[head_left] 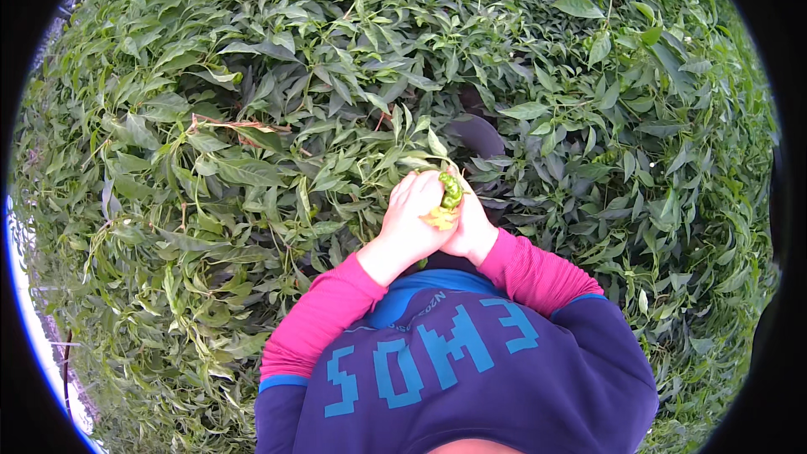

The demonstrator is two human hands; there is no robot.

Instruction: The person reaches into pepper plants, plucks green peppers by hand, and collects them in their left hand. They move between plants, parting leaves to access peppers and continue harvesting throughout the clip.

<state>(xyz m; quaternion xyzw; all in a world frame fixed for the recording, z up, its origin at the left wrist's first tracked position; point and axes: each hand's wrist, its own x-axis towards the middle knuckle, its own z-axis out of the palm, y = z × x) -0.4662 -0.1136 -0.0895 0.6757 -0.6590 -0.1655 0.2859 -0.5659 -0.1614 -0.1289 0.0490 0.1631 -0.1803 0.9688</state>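
My left hand and my right hand are together in front of my chest, touching each other. Between them a wrinkled green chili pepper shows, curled and upright in the picture. A yellow leaf lies at its lower end, against my left hand. Most fingers of both hands are hidden behind or under one another, so which hand grips the pepper is not plain. Green leaves of a pepper plant stand right above my fingertips.
Dense pepper plants surround me on all sides. A dry brown stem lies among the leaves at the left. A dark rounded thing, not clearly identifiable, shows through the foliage just beyond my hands. Small pale flowers dot the plants at the right.
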